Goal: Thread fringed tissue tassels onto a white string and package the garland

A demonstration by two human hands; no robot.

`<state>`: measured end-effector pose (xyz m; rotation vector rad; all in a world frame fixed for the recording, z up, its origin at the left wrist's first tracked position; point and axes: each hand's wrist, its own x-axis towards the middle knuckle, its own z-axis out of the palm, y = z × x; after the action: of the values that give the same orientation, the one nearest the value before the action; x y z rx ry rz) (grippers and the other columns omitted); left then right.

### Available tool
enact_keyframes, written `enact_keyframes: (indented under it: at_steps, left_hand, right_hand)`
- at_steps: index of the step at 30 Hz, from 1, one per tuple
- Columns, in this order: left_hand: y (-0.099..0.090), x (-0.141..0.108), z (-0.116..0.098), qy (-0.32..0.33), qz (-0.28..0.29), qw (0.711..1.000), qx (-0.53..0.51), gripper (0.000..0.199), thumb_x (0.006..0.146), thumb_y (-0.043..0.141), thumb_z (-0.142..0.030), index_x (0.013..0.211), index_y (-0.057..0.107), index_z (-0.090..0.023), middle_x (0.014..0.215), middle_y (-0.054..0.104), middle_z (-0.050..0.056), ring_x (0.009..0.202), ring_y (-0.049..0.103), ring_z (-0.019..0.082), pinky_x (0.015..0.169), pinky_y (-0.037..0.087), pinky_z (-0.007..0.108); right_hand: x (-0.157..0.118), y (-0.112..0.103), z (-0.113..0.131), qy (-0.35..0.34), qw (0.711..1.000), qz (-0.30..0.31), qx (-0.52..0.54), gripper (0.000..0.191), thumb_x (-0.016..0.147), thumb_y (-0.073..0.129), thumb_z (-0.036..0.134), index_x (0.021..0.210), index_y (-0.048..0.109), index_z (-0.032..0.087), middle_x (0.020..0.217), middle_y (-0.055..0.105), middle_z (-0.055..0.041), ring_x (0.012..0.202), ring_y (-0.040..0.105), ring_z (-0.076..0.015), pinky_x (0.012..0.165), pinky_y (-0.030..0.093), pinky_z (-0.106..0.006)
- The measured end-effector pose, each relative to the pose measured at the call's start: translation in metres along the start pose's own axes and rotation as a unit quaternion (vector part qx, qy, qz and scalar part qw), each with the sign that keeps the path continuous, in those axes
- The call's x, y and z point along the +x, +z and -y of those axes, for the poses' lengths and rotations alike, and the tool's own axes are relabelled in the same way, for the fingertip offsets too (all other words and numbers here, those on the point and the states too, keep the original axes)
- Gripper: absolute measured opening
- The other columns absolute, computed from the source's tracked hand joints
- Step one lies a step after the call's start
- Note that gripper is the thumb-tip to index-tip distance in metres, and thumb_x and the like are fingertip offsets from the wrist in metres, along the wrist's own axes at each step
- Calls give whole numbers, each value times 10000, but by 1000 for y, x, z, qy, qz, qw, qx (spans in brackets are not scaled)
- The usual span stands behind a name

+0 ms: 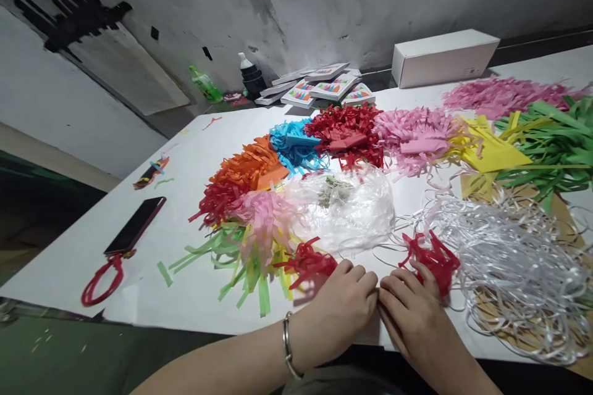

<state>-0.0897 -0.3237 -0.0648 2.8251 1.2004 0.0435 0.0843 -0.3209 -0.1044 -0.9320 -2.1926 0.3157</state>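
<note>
My left hand (340, 305), with a silver bracelet at its wrist, is closed at the front edge of the table. Its fingertips meet those of my right hand (414, 308), whose fingers are curled too. One red tissue tassel (309, 264) spreads out from behind my left hand. Another red tassel (433, 259) fans out beyond my right fingers, near the index finger. What is pinched between the fingertips is hidden. Just beyond the hands lies a clear plastic bag (356, 210). White ribbon (514, 265) is heaped to the right, with strands reaching toward my hands.
Orange (252, 163), blue (299, 143), dark red (345, 129), pink, yellow and green (556, 142) tissue bundles curve around the bag. A phone (136, 225) with a red strap lies left. Flat packs (331, 86), bottles and a white box (445, 58) stand along the wall.
</note>
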Motion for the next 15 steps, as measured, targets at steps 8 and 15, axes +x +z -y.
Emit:
enact_keyframes:
  at_steps: [8, 15]
  left_hand:
    - [-9, -3, 18, -106, -19, 966, -235, 123, 849, 579, -75, 848, 692, -123, 891, 687, 76, 792, 626, 167, 728, 487, 258]
    - [-45, -21, 2, -275, 52, 627, -727, 307, 780, 761, -429, 767, 726, -124, 589, 579, -21, 520, 452, 81, 527, 349, 203]
  right_hand:
    - [4, 0, 5, -44, 997, -20, -60, 318, 998, 373, 88, 864, 653, 160, 783, 637, -32, 827, 570, -182, 1054, 294, -489]
    - [12, -43, 21, -168, 980, -109, -13, 227, 974, 479, 65, 1019, 701, 72, 898, 729, -84, 958, 633, -196, 1055, 312, -475]
